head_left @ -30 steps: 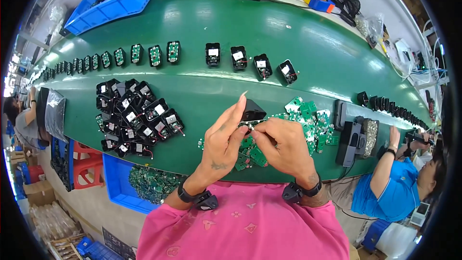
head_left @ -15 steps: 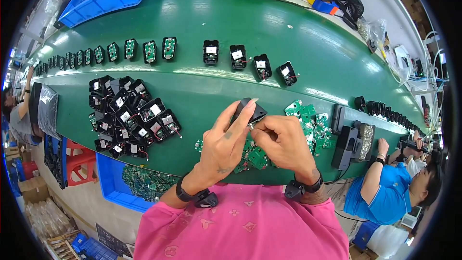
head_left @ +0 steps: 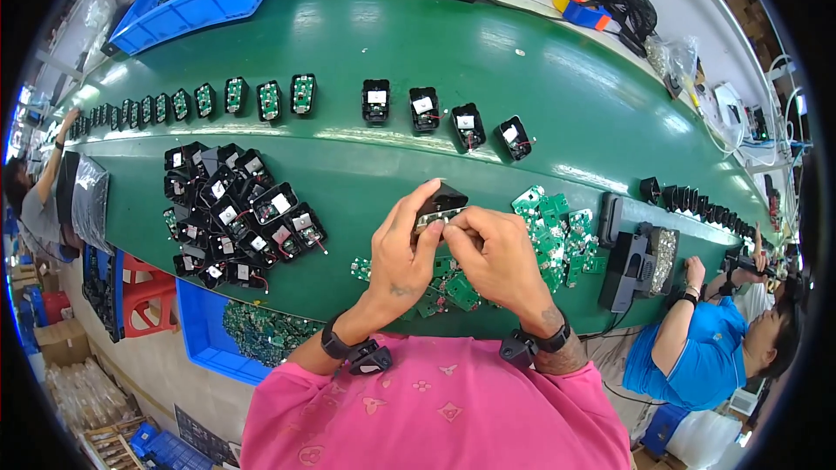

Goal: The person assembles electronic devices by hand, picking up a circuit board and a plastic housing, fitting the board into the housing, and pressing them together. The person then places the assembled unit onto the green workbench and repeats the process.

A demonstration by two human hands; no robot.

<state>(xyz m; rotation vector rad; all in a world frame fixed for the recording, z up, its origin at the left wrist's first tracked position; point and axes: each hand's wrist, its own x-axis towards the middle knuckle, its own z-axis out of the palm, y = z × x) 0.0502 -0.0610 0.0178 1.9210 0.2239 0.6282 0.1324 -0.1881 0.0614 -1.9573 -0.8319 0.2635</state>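
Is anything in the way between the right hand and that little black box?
Nothing that I can see. The left hand holds the black box, and the right hand is right at its near edge.

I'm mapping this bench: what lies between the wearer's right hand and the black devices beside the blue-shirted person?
A scatter of green circuit boards, shown in the head view.

Electronics workshop: long green bench, rowed black housings, piled circuit boards.
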